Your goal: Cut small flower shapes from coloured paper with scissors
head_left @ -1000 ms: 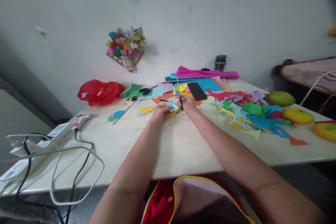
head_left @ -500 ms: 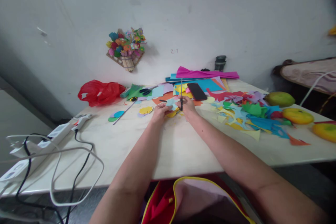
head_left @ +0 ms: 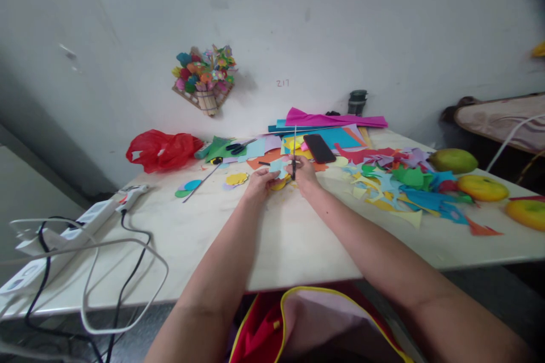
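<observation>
Over the middle of the table, my left hand (head_left: 259, 182) pinches a small piece of light blue paper (head_left: 278, 168). My right hand (head_left: 305, 173) is closed round the handles of a pair of scissors (head_left: 294, 147), whose blades point up and away from me. The paper's right edge lies close by the scissors; whether the blades touch it I cannot tell. Below the hands are yellow paper cut-outs (head_left: 279, 186). Left of my left hand lies a yellow scalloped paper shape (head_left: 237, 179) on a lilac one.
Coloured paper scraps (head_left: 395, 181) spread to the right, with mangoes (head_left: 483, 188) beyond. A phone (head_left: 319, 148) and paper sheets (head_left: 332, 119) lie behind. On the left are a red plastic bag (head_left: 164, 150), second scissors (head_left: 238, 147) and a power strip (head_left: 63, 244) with loose cables.
The light blue paper has tilted slightly between my hands. Both hands otherwise stay almost in place, and the table's other things have not moved.
</observation>
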`<state>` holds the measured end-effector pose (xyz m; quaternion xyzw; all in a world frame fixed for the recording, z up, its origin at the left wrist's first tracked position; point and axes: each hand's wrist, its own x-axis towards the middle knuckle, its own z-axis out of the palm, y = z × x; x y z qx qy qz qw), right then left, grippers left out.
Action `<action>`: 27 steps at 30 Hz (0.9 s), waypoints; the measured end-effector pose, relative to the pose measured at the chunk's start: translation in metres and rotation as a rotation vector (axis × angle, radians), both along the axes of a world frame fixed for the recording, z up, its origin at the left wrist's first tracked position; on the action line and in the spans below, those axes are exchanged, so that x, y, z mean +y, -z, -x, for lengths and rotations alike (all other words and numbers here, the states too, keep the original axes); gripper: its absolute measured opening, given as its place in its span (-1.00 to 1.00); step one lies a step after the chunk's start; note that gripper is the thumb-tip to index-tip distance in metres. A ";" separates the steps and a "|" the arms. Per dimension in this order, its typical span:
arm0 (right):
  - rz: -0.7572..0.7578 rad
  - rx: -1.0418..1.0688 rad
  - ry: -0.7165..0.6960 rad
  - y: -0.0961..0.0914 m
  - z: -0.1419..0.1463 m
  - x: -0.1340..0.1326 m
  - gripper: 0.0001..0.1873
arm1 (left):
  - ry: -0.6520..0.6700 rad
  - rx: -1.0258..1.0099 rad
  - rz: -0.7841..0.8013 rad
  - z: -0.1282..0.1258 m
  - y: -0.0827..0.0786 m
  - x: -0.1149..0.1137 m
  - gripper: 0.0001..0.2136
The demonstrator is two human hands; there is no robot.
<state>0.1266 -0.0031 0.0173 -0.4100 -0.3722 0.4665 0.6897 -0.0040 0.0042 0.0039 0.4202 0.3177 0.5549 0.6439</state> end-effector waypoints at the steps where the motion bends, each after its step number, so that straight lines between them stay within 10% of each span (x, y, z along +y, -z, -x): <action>1: -0.001 -0.009 0.002 0.000 0.000 0.000 -0.54 | -0.004 -0.001 0.006 0.000 0.000 0.000 -0.75; 12: 0.025 -0.095 -0.062 -0.006 0.000 -0.005 -0.57 | -0.188 -0.016 0.015 0.006 0.002 0.006 -0.76; 27: 0.141 -0.532 -0.496 -0.001 -0.008 -0.018 -0.72 | -0.437 -0.235 0.091 0.008 -0.003 0.009 -0.77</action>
